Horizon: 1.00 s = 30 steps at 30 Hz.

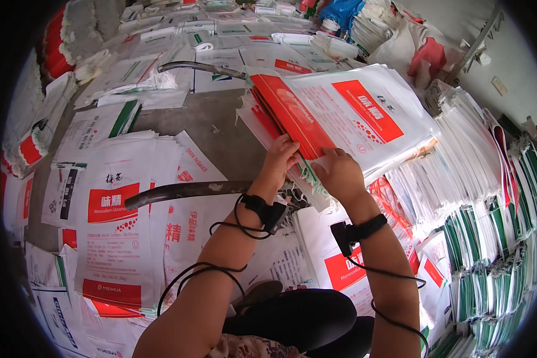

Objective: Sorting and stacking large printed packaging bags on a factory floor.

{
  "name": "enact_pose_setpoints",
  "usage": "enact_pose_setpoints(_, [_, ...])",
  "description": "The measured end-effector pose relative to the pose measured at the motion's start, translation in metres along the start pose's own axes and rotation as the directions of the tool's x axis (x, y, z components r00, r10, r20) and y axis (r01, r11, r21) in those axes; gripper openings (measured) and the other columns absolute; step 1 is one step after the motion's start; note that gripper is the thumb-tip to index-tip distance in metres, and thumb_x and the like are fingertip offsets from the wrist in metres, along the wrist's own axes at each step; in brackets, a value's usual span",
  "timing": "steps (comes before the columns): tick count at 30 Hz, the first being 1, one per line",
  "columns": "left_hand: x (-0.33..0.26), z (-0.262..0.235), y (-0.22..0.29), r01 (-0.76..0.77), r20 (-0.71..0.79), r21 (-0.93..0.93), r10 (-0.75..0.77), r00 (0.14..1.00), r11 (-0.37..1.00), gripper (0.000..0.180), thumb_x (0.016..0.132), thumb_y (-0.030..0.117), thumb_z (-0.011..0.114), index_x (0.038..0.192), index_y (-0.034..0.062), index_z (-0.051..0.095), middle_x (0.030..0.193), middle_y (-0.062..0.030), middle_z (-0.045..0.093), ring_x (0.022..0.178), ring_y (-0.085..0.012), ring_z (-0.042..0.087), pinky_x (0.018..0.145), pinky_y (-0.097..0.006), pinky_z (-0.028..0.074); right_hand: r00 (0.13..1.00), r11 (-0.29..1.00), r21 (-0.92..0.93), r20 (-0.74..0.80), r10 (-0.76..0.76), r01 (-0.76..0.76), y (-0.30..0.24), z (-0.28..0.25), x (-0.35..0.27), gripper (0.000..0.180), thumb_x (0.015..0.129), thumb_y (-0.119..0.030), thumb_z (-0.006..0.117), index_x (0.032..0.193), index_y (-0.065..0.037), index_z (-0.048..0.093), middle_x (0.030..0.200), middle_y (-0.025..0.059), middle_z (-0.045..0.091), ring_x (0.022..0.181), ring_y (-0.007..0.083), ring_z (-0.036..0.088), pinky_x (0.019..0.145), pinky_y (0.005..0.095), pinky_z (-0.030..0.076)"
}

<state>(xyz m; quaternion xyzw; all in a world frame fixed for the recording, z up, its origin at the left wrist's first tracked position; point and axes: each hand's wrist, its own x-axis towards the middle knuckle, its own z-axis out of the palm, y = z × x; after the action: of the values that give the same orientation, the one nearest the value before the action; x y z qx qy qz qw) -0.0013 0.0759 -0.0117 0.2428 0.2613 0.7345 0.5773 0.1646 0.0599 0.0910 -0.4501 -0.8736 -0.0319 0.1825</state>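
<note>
My left hand (pixel 277 164) and right hand (pixel 343 179) bend their fingers against the red-edged sack stack (pixel 364 113), upper right of centre (pinching or pressing, I can't tell), which seems already gathered, while flat sacks (pixel 116 238) at frame left look ungathered.

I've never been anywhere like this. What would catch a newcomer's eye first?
Probably the red-and-white sacks right of centre, with the left hand and right hand at their red, near edge. Next, perhaps, the piles of folded sacks with green and white edges crowding the right side. Two dark curved bars also stand out, reaching leftward.
</note>
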Motion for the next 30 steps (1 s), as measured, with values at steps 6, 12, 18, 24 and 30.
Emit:
enact_pose_setpoints(6, [-0.004, 0.003, 0.003, 0.048, 0.014, -0.016, -0.047, 0.999, 0.999, 0.031, 0.088, 0.012, 0.066, 0.117, 0.0066, 0.057, 0.093, 0.001, 0.06, 0.077, -0.0072, 0.053, 0.074, -0.023, 0.047, 0.994, 0.988, -0.111, 0.03, -0.106, 0.109, -0.002, 0.0, 0.002, 0.042, 0.085, -0.025, 0.065, 0.119, -0.002, 0.055, 0.106, 0.018, 0.064, 0.096, 0.0354, 0.065, 0.082, 0.0437, 0.054])
enact_pose_setpoints(12, [0.0, -0.001, -0.001, 0.013, -0.026, 0.088, -0.011, 1.0, 0.996, 0.031, 0.086, 0.009, 0.065, 0.115, 0.007, 0.055, 0.091, 0.0001, 0.061, 0.071, -0.0078, 0.053, 0.066, -0.023, 0.045, 0.995, 0.988, -0.127, 0.045, -0.084, 0.089, -0.017, 0.0, 0.005, 0.042, 0.083, -0.018, 0.064, 0.122, -0.005, 0.054, 0.102, 0.0168, 0.064, 0.095, 0.0338, 0.066, 0.079, 0.0425, 0.055])
enact_pose_setpoints(18, [-0.001, 0.006, -0.002, 0.005, -0.019, 0.13, -0.002, 1.0, 0.992, 0.029, 0.086, 0.012, 0.067, 0.111, 0.0078, 0.055, 0.087, 0.0013, 0.062, 0.07, -0.0076, 0.054, 0.065, -0.024, 0.044, 0.994, 0.955, -0.292, 0.112, -0.009, 0.041, -0.013, -0.002, 0.018, 0.043, 0.083, -0.01, 0.058, 0.126, -0.006, 0.056, 0.097, 0.0183, 0.067, 0.082, 0.0365, 0.068, 0.072, 0.0435, 0.056])
enact_pose_setpoints(24, [0.0, 0.002, -0.002, -0.014, -0.002, 0.159, 0.015, 1.0, 0.987, 0.029, 0.086, 0.017, 0.07, 0.11, 0.0086, 0.054, 0.088, 0.0018, 0.063, 0.073, -0.0067, 0.055, 0.069, -0.024, 0.045, 0.988, 0.984, -0.108, -0.034, -0.148, 0.144, -0.006, -0.006, 0.009, 0.047, 0.082, -0.004, 0.056, 0.127, -0.013, 0.059, 0.097, 0.0197, 0.066, 0.078, 0.0369, 0.067, 0.07, 0.0449, 0.055])
enact_pose_setpoints(30, [0.0, 0.001, -0.005, -0.039, 0.008, 0.142, 0.038, 0.999, 0.989, 0.035, 0.087, 0.023, 0.072, 0.113, 0.0082, 0.053, 0.089, 0.0018, 0.063, 0.075, -0.0064, 0.055, 0.07, -0.025, 0.046, 0.998, 0.987, -0.15, 0.01, -0.064, 0.065, -0.017, -0.006, 0.012, 0.038, 0.085, -0.013, 0.057, 0.122, -0.006, 0.06, 0.091, 0.016, 0.068, 0.08, 0.0346, 0.068, 0.072, 0.0443, 0.056])
